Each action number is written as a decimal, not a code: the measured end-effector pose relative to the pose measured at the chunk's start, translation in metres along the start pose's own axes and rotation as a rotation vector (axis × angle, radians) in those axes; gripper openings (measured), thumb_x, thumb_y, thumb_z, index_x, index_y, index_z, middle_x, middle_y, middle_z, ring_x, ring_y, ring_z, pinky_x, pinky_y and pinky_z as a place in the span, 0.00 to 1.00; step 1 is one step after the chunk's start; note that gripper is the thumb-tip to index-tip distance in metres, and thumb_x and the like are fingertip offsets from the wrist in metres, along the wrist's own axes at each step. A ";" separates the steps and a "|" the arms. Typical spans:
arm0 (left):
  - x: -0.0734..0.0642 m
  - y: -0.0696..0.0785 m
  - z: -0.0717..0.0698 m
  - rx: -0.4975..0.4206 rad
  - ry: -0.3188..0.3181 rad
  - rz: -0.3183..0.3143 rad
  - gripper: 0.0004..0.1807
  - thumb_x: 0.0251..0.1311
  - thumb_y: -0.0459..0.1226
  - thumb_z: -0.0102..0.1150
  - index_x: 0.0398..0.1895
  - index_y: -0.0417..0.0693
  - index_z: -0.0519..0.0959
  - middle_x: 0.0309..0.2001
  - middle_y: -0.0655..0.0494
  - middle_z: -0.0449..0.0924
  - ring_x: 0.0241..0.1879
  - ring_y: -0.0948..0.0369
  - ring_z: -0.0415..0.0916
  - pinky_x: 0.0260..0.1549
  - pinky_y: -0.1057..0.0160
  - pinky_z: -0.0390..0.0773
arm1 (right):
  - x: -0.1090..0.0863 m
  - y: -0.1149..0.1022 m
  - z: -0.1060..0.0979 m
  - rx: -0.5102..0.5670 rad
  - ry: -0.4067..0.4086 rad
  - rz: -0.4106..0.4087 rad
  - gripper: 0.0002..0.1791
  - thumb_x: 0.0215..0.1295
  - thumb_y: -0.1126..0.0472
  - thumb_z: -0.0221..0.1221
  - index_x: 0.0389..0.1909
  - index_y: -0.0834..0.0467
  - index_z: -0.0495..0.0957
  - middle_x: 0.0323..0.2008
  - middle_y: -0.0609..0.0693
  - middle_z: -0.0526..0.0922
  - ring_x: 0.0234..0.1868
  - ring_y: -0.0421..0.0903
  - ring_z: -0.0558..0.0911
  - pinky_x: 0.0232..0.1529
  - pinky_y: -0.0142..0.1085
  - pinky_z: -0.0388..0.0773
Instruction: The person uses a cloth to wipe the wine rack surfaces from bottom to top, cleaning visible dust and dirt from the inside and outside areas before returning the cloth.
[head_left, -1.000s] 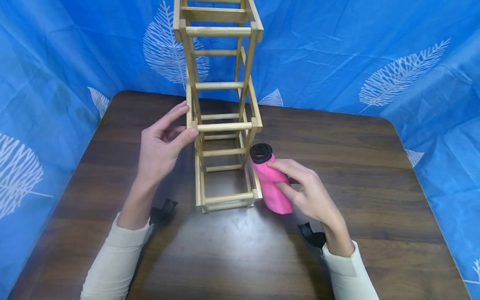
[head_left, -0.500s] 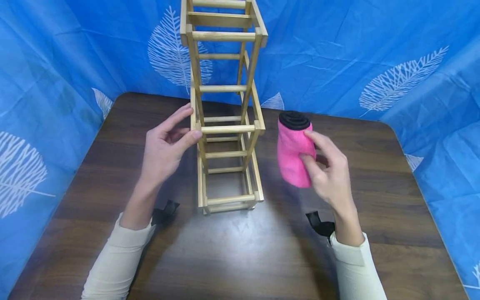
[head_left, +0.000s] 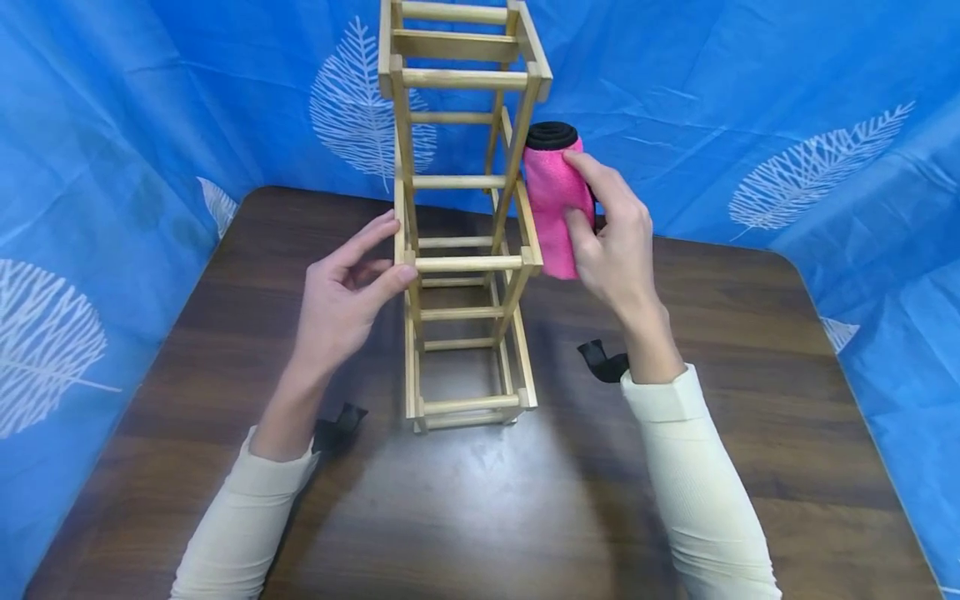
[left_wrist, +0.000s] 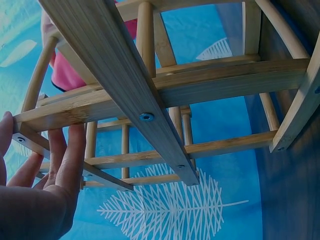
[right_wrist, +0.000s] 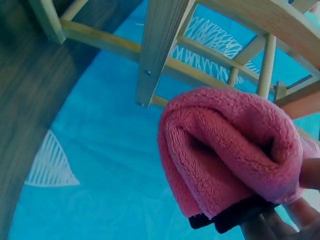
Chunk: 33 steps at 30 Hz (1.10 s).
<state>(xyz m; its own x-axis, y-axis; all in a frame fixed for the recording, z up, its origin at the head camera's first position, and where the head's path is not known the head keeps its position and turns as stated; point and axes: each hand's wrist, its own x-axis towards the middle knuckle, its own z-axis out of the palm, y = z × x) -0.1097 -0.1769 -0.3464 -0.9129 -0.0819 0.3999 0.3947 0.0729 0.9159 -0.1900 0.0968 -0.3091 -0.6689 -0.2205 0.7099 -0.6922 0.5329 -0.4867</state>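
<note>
A tall wooden rack [head_left: 468, 264] of slats and round rungs stands upright on the table. My left hand [head_left: 341, 308] holds its left side at the middle tier, thumb on the front corner and fingers along the side slat. In the left wrist view, the fingers [left_wrist: 69, 160] lie against that slat. My right hand [head_left: 618, 233] grips a rolled pink cloth [head_left: 551, 200] with a black edge, upright beside the rack's right side, between the middle and top tiers. Plush folds of the cloth [right_wrist: 220, 150] show in the right wrist view. Whether cloth and rack touch, I cannot tell.
Under the rack is a dark wood-grain table [head_left: 480, 508]. A blue curtain [head_left: 675, 100] with white leaf prints hangs behind it and at both sides. Black straps [head_left: 603, 362] stick out from the wrists.
My right hand has carried the pink cloth up from beside the rack's lower tier, out to the right, then back against the upper part. The left hand keeps its hold on the rack.
</note>
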 end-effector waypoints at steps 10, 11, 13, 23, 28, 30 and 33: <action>0.001 0.003 0.003 0.007 -0.007 0.000 0.25 0.58 0.26 0.67 0.61 0.40 0.78 0.64 0.58 0.74 0.43 0.57 0.82 0.42 0.67 0.81 | -0.011 0.003 -0.006 0.032 -0.095 -0.016 0.26 0.61 0.77 0.56 0.61 0.59 0.77 0.56 0.53 0.80 0.51 0.45 0.77 0.36 0.33 0.75; 0.001 0.003 0.003 0.008 -0.004 0.002 0.26 0.58 0.26 0.67 0.61 0.40 0.78 0.64 0.59 0.75 0.42 0.57 0.83 0.42 0.67 0.81 | -0.013 0.002 -0.008 0.042 -0.102 -0.022 0.26 0.61 0.77 0.56 0.61 0.60 0.77 0.56 0.53 0.80 0.51 0.45 0.77 0.37 0.32 0.75; 0.001 0.003 0.003 0.012 -0.002 0.002 0.26 0.58 0.25 0.67 0.61 0.40 0.78 0.63 0.60 0.75 0.42 0.57 0.83 0.41 0.67 0.81 | -0.016 0.001 -0.011 0.060 -0.114 -0.033 0.26 0.60 0.78 0.56 0.60 0.60 0.78 0.55 0.54 0.81 0.51 0.45 0.78 0.40 0.31 0.76; -0.001 0.002 0.002 0.028 0.014 -0.009 0.26 0.58 0.26 0.67 0.62 0.41 0.77 0.63 0.63 0.75 0.41 0.58 0.83 0.42 0.68 0.81 | -0.033 -0.011 -0.024 0.007 -0.152 -0.146 0.24 0.60 0.78 0.55 0.57 0.64 0.78 0.53 0.58 0.81 0.55 0.50 0.78 0.55 0.39 0.75; -0.001 0.002 0.003 0.024 0.013 -0.006 0.26 0.58 0.25 0.66 0.62 0.41 0.77 0.63 0.61 0.75 0.41 0.58 0.83 0.43 0.67 0.80 | -0.044 -0.023 -0.030 -0.031 -0.124 -0.174 0.24 0.57 0.79 0.52 0.54 0.62 0.81 0.53 0.57 0.82 0.50 0.52 0.80 0.41 0.40 0.75; -0.001 0.002 0.003 0.022 0.015 0.000 0.26 0.58 0.25 0.66 0.61 0.40 0.77 0.63 0.60 0.75 0.42 0.58 0.83 0.45 0.66 0.80 | -0.045 -0.029 -0.033 -0.085 -0.127 -0.205 0.25 0.58 0.78 0.51 0.54 0.60 0.82 0.53 0.58 0.82 0.49 0.54 0.81 0.39 0.43 0.77; -0.001 0.003 0.003 0.026 0.021 0.005 0.26 0.58 0.25 0.66 0.61 0.40 0.78 0.63 0.59 0.75 0.44 0.57 0.82 0.47 0.65 0.79 | -0.047 -0.040 -0.039 -0.195 -0.157 -0.261 0.23 0.62 0.75 0.52 0.54 0.57 0.83 0.53 0.59 0.82 0.49 0.57 0.81 0.40 0.51 0.81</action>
<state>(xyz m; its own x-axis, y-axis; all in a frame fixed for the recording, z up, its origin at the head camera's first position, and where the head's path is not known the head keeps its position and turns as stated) -0.1084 -0.1733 -0.3444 -0.9086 -0.1020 0.4051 0.3959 0.0992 0.9129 -0.1208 0.1181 -0.3029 -0.5202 -0.4843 0.7035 -0.7908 0.5843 -0.1826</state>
